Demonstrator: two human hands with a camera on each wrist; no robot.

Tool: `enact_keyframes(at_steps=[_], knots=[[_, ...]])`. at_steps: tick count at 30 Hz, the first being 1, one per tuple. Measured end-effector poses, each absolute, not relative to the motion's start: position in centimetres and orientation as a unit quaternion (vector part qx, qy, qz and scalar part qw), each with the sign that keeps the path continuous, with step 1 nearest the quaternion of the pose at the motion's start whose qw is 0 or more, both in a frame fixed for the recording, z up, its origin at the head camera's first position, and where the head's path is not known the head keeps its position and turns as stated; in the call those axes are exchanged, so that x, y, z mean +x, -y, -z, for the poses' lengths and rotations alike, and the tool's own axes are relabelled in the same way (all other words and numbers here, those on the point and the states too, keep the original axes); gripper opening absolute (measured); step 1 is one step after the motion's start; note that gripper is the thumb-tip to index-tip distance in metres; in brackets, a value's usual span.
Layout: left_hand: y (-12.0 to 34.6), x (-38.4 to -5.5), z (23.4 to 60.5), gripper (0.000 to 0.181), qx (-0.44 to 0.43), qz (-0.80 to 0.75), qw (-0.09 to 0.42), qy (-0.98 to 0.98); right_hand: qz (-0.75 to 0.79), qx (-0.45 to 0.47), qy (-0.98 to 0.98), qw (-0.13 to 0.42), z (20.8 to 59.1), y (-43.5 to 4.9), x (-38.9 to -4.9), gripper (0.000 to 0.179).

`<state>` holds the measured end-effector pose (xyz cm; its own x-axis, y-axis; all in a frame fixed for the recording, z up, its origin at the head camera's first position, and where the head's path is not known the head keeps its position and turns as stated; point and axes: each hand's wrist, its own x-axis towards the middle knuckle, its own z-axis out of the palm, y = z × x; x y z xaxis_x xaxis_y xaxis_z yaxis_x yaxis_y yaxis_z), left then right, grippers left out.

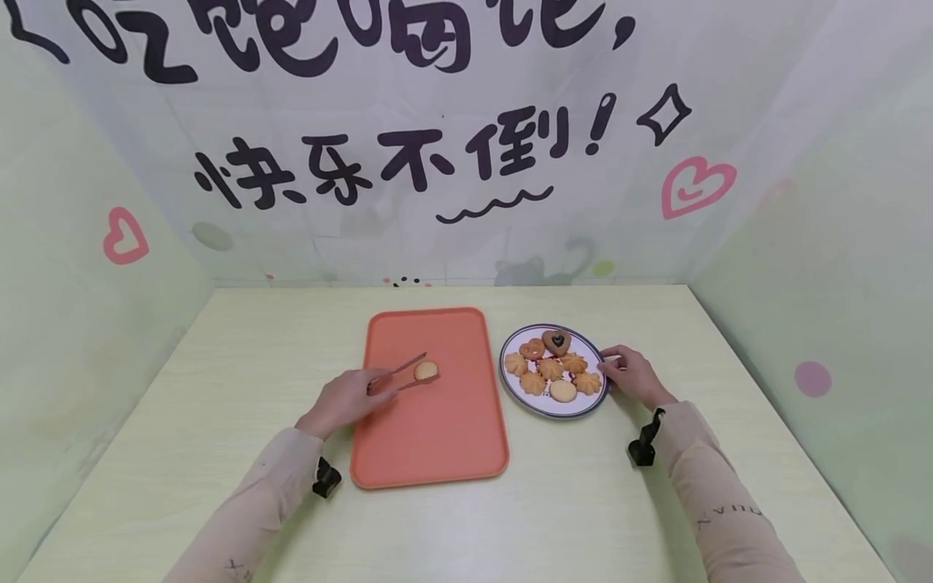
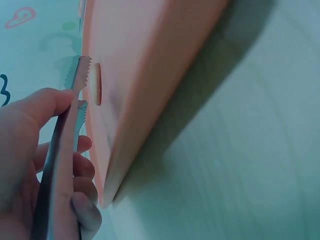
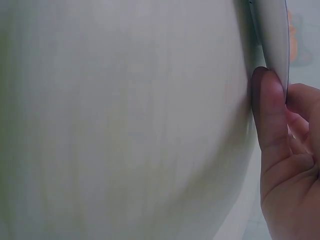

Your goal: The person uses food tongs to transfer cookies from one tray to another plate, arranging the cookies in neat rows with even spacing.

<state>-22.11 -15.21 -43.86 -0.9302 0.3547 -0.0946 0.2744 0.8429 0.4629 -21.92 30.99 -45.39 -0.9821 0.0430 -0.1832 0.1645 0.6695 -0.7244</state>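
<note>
My left hand (image 1: 348, 401) holds metal tongs (image 2: 60, 160) with toothed tips over the orange tray (image 1: 430, 445). The tongs' two arms are spread on either side of a small round cookie (image 1: 426, 370). In the left wrist view that cookie lies flat against the tray surface, with the toothed tips close beside it. To the right, my right hand (image 1: 632, 377) pinches the rim of a white plate (image 1: 526, 402) with blue edging, thumb and fingers on opposite faces. Several cookies sit on the plate: flower-shaped ones (image 1: 534, 383), a pale round one (image 1: 563, 391) and a dark heart-shaped one (image 1: 557, 342).
Tray and plate stand side by side on a pale wooden table (image 1: 583, 502), a narrow gap between them. Printed cloth walls (image 1: 466, 243) rise behind the table and at both sides. Black wrist cameras (image 1: 328, 478) are strapped to both sleeves.
</note>
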Motion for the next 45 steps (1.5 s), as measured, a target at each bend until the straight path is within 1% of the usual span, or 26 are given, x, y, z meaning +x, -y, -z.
enact_keyframes(at_steps=[14,19,32,40,45], knots=[[15.2,-22.1,44.3,0.050,0.159,-0.217,0.102,-0.958,0.417,0.046,-0.905,0.068,45.3,-31.0,-21.7,0.040],[15.1,-22.0,44.3,0.050,0.156,-0.217,0.110,-0.957,0.407,0.062,-0.908,0.074,45.7,-31.0,-22.0,0.035],[15.3,-21.9,44.3,0.048,0.165,-0.223,0.101,-0.955,0.406,0.051,-0.910,0.070,46.0,-31.4,-22.2,0.036],[14.3,-22.0,43.4,0.033,0.189,-0.252,0.088,-0.945,0.406,0.052,-0.910,0.072,46.2,-31.5,-22.4,0.036],[13.0,-21.9,42.7,0.039,0.206,-0.251,0.086,-0.942,0.406,0.055,-0.910,0.073,46.1,-31.4,-22.4,0.037]])
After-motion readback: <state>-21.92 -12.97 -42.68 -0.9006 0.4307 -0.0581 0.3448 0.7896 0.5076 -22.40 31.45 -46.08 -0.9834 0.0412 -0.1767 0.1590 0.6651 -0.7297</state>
